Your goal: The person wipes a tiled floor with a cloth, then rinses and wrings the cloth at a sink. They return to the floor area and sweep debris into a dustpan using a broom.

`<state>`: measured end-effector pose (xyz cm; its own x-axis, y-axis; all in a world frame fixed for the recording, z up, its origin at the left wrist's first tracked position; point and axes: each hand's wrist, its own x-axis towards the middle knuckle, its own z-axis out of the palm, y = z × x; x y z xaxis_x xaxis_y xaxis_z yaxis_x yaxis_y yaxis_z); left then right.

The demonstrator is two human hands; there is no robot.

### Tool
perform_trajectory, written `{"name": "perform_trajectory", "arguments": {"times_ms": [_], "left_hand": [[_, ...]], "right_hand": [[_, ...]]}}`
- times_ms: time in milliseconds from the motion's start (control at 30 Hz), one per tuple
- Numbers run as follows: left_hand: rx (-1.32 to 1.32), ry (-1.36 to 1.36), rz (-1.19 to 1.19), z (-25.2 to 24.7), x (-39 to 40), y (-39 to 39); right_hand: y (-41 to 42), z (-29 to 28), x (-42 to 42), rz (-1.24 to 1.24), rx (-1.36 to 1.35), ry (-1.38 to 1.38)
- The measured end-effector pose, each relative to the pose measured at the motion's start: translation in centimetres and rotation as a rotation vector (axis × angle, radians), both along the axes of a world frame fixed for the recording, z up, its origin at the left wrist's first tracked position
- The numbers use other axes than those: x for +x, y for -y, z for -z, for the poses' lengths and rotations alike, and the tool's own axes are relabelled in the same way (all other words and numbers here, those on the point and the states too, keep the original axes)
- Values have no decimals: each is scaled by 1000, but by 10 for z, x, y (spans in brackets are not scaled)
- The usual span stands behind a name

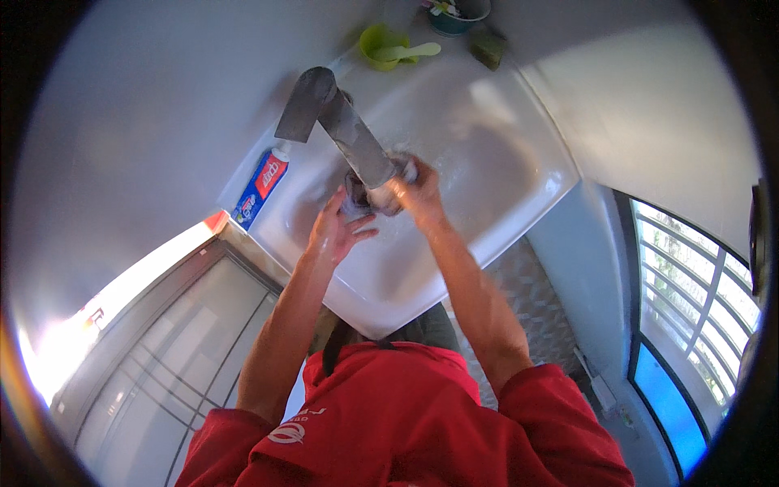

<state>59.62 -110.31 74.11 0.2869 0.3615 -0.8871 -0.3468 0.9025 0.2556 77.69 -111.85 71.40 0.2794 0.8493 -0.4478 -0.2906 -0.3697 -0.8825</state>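
Over the white ceramic sink, my right hand grips a wet, crumpled cloth-like bundle with pale and dark parts. The end of the grey metal faucet hides part of this bundle, so its exact kind cannot be told. My left hand is just to the left and nearer to me, fingers spread and wet. Its fingertips are close to the dark side of the bundle; whether they touch it is unclear. Water splashes show in the basin beside my right hand.
A blue and red toothpaste tube lies on the left rim. At the back stand a yellow-green cup with a pale-handled item, a green sponge and a teal pot. Walls border the sink's back; a louvred window is right.
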Motion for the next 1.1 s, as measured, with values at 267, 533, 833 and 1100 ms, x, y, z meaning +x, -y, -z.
{"name": "perform_trajectory", "arguments": {"times_ms": [267, 533, 833, 1100], "left_hand": [[30, 183, -310, 46, 17, 15], [178, 53, -258, 31, 13, -11], [237, -213, 12, 48, -1, -7], [488, 46, -28, 59, -10, 9]], "right_hand": [[34, -37, -62, -278, 239, 807], [-35, 38, 4, -149, -201, 571], [23, 2, -22, -137, -28, 172], [28, -49, -64, -350, 398, 734]]}}
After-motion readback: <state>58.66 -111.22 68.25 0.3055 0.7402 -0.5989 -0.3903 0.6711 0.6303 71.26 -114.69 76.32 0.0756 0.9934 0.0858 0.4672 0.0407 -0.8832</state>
